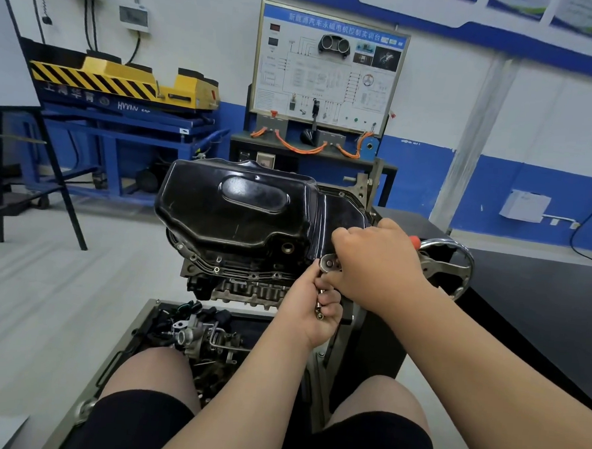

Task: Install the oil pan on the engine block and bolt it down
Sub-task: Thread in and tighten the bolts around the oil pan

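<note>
With the oil pan (240, 207) seated on the engine block (236, 283), keep your left hand (312, 314) pinching the extension square while your right hand (375, 259), wrapped around the ratchet (328, 263), turns evenly.

Bare forearms, bare hands (371, 259), black shorts (140, 425), bare knees

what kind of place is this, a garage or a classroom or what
Most likely an automotive training workshop rather than a working garage. A wiring-diagram teaching board stands against the wall, the engine block with its black oil pan sits on a stand, and a yellow-and-blue lift rig stands behind.
</note>
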A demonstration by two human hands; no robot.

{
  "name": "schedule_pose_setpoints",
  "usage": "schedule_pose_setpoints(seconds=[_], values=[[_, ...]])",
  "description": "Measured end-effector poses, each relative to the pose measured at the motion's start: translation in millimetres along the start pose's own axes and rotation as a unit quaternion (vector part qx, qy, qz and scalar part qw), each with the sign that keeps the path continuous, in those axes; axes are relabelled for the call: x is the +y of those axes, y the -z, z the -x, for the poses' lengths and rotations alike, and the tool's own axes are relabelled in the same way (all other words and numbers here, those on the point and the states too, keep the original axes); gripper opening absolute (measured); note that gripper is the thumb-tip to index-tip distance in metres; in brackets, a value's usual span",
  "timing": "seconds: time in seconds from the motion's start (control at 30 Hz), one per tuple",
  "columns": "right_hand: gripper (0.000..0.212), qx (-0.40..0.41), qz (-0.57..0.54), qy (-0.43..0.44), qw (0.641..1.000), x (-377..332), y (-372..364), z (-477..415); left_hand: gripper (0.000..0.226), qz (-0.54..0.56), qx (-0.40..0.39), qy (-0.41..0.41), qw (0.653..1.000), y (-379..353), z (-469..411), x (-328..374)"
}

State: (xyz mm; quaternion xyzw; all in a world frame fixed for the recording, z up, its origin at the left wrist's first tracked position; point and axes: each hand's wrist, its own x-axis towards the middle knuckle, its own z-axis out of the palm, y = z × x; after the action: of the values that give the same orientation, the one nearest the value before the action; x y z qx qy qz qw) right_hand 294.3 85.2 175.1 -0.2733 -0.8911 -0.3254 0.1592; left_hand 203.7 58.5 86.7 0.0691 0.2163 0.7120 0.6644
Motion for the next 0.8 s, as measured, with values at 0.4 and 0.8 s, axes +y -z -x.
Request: schedule_pose_setpoints(seconds=[0.4,0.8], values=[[0.036,-0.041,-0.032,0.030,0.998,-8.3,-9.5,2.0,0.046,-0.048,0.007,0.005,0.999,9.3,-1.2,4.6],[0.016,-0.013,-0.108,0.049,0.993,9.3,12.0,7.3,0.022,-0.011,0.031,0.006,0.999,35.0,3.8,14.2]])
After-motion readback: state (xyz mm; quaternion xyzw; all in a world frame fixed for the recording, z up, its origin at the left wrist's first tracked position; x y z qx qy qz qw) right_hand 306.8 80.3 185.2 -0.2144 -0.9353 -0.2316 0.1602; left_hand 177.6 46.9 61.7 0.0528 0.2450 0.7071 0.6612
